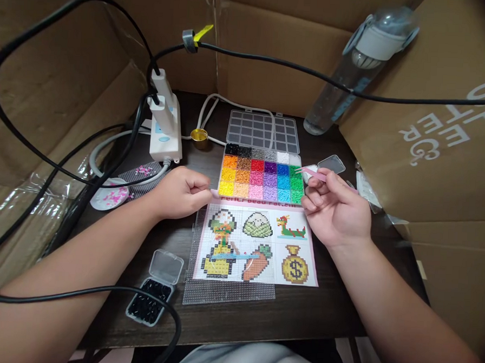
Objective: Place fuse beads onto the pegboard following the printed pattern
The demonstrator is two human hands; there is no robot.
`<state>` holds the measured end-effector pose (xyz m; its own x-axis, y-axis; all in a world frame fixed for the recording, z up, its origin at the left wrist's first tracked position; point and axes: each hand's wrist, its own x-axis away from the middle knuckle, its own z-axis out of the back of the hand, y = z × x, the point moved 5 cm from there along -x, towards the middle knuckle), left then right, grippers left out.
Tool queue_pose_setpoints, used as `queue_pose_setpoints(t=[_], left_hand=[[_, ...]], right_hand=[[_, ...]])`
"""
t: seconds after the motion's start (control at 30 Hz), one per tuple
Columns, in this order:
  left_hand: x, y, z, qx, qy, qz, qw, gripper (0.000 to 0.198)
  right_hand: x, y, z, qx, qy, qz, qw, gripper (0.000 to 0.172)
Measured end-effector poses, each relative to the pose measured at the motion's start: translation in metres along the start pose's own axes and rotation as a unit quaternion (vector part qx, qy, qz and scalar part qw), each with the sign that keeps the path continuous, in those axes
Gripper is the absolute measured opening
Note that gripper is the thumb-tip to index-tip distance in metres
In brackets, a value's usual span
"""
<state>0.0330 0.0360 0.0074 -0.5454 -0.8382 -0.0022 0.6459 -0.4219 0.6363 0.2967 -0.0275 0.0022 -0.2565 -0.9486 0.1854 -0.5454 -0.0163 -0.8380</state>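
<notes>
My right hand (336, 208) pinches pink tweezers (310, 172), their tips over the green end of an open bead box (261, 173) with many coloured compartments. My left hand (183, 192) is curled into a loose fist at the upper left corner of a bead pattern sheet (258, 242), which lies under a clear pegboard (228, 292). I cannot make out anything inside the left fist. The sheet shows several pixel pictures, among them a carrot and a money bag.
A small open case of black beads (150, 301) sits at the front left. A white power strip (164, 126), thick black cables (64, 161), a dish of pink beads (109, 196), a gold cap (198, 137) and a water bottle (356, 73) stand behind. Cardboard walls (432, 132) surround the dark table.
</notes>
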Motion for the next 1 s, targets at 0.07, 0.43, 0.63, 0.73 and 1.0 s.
queue_pose_setpoints(t=[0.07, 0.43, 0.63, 0.73, 1.0], left_hand=[[0.0000, -0.0001, -0.0002, 0.001, -0.002, 0.001, 1.000, 0.033], [0.0002, -0.0004, -0.0002, 0.009, -0.001, -0.001, 1.000, 0.032], [0.0000, 0.0000, -0.0002, 0.011, -0.001, 0.003, 1.000, 0.033], [-0.0001, 0.0008, 0.0001, 0.008, 0.003, 0.001, 1.000, 0.033], [0.0005, 0.0001, 0.0000, 0.009, 0.006, 0.000, 1.000, 0.032]], right_hand=[[-0.0005, -0.0004, -0.0003, 0.000, -0.004, 0.000, 1.000, 0.011], [-0.0025, -0.0035, 0.0022, 0.003, -0.006, 0.015, 1.000, 0.008], [-0.0035, -0.0049, 0.0020, -0.001, -0.019, 0.017, 1.000, 0.011], [-0.0039, -0.0047, 0.0022, 0.005, -0.021, 0.021, 1.000, 0.012], [-0.0037, -0.0085, 0.0004, 0.037, -0.015, 0.046, 0.998, 0.010]])
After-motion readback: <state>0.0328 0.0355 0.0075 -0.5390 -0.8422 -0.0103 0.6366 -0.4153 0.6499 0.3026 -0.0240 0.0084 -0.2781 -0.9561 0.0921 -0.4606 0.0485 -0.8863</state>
